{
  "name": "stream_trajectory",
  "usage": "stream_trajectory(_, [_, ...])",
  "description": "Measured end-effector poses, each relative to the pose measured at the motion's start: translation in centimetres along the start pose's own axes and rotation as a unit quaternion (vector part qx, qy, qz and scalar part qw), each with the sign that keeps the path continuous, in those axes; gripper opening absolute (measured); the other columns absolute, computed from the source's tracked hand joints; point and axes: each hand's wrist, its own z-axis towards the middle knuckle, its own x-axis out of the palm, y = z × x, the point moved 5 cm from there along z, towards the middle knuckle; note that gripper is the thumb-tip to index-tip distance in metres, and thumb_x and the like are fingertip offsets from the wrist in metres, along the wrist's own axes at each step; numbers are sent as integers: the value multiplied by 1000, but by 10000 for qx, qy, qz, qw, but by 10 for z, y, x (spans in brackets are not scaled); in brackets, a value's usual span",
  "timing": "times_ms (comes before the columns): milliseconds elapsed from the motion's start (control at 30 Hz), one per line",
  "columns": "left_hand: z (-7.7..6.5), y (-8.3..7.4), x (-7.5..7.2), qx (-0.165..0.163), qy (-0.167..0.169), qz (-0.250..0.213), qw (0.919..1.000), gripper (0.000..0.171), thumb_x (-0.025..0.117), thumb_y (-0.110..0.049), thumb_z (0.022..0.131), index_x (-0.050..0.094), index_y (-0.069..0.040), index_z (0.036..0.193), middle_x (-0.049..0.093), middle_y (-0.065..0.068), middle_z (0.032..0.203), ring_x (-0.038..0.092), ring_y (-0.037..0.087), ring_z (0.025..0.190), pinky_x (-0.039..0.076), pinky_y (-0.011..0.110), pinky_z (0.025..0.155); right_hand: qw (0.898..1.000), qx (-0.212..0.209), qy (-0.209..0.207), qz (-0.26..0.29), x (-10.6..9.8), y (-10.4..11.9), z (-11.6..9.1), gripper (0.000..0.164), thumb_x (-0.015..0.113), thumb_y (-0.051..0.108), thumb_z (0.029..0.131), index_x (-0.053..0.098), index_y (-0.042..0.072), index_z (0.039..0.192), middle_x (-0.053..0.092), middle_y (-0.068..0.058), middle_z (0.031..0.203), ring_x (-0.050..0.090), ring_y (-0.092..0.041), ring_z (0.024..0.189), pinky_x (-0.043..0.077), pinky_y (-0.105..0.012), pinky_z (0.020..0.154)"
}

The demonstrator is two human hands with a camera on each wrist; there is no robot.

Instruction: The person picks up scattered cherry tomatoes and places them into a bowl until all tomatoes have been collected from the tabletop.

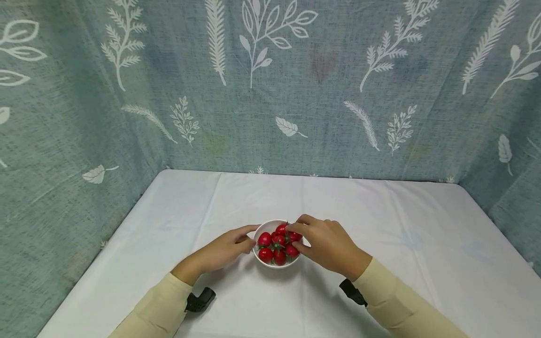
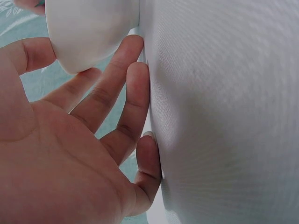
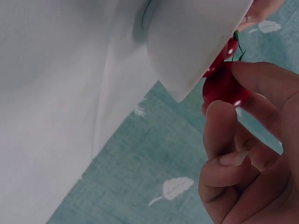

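Note:
A white bowl (image 1: 274, 266) of small red tomatoes (image 1: 279, 257) with green stems stands on the white cloth. At its left side, my left hand (image 1: 224, 249) holds the bowl wall between thumb and index finger. The left wrist view shows the other left fingers spread below the bowl (image 2: 93, 32), close to the cloth. My right hand (image 1: 327, 241) reaches over the bowl's right rim. In the right wrist view its thumb and fingers pinch one tomato (image 3: 224, 86) at the rim, its green stem showing. Other tomatoes are partly hidden behind the bowl wall there.
A white cloth (image 1: 148, 249) covers the table. Blue-green fabric with white leaf prints (image 1: 253, 117) rises behind the table and along both sides. A black wrist strap (image 1: 200, 300) shows at the left sleeve and another (image 1: 353, 292) at the right.

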Motion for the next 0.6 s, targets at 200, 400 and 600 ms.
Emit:
stream_trajectory(200, [1,-1,3,24,35,4,10000,51,48,-36,105,42,-19,153,68,1,101,58,16,100,43,45,94,10000,-17,-6,-20,6,1,-1,31,79,26,86,74,22,117,69,4,106,62,-5,67,44,-20,56])
stream_trajectory(400, [2,0,3,-14,50,48,10000,51,48,-37,105,42,-20,152,67,1,99,58,17,100,43,43,91,10000,-33,36,-50,12,1,-1,33,78,28,87,73,20,118,69,2,105,59,-5,64,43,-22,56])
stream_trajectory(600, [3,2,0,-31,-4,29,10000,50,48,-38,105,43,-23,152,68,3,108,59,17,102,45,46,92,9996,138,237,-14,17,0,1,35,75,30,90,72,20,123,71,0,109,63,-8,68,44,-23,56])
